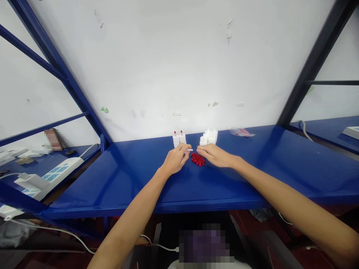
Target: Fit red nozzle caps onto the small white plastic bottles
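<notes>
My left hand is closed around a slim white piece whose end sticks out to the right between thumb and fingers. The rest of that piece is hidden in the hand. Opposite it, my right hand has its fingers pressed together, pointing left; whatever they may pinch is too small to make out. A cluster of small red caps lies on the table between the hands. Behind my left hand, two white squeeze bottles with red tips stand upright. Several white bottles without visible red tips are grouped behind my right hand.
The blue table meets a white wall at the back. A clear plastic bag with something red lies at the back right. Blue frame posts rise on both sides. A white power strip sits on the left.
</notes>
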A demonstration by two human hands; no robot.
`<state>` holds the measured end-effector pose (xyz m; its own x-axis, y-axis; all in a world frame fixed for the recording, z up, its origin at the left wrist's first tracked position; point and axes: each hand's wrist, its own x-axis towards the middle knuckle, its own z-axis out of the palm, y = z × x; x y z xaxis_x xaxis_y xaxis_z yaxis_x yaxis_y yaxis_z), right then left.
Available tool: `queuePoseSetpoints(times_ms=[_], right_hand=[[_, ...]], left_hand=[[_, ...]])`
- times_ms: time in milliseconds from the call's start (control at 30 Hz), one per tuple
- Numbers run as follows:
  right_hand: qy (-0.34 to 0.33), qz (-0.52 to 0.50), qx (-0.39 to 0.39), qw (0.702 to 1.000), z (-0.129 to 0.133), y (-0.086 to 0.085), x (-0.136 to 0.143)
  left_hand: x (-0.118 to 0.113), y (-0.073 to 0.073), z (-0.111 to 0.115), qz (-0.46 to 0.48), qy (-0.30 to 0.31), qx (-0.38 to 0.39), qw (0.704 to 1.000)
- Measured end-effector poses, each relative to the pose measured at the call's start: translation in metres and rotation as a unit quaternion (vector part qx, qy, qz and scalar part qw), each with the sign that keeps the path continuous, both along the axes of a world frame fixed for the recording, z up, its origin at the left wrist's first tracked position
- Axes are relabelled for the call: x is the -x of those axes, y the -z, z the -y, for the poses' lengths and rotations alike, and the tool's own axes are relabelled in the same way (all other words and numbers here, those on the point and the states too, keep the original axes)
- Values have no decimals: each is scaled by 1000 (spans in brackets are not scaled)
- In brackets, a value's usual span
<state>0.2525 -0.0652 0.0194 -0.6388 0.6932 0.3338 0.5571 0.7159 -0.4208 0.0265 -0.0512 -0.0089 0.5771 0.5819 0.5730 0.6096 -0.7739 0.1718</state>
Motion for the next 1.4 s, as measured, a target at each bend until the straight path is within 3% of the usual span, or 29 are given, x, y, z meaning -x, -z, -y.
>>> queuePoseSetpoints(times_ms=[167, 333, 700, 867, 1133, 1300, 1400], right_hand=[[36, 114, 74, 990, -2, -10, -14], [31, 146, 202, 968, -5, -11, -23], [23, 155, 222, 962, -4, -12, -21], [36, 86, 110, 990, 1, -14, -13], [1, -12, -20, 1000, 3, 4, 5], [46, -26, -45, 998, 2, 4, 2], [133, -63, -91, 985, -3, 1, -7]], left_hand=[[6, 3, -5, 28, -63, 50, 996], [5, 3, -6, 20, -66, 76, 995], [4, 1, -4, -3, -54, 111, 992], [1, 1, 0, -1, -38, 129, 991], [-6, 0, 7, 11, 21, 134, 991], [-6, 1, 6, 55, 26, 127, 990], [-2, 4, -3, 148, -46, 49, 987]])
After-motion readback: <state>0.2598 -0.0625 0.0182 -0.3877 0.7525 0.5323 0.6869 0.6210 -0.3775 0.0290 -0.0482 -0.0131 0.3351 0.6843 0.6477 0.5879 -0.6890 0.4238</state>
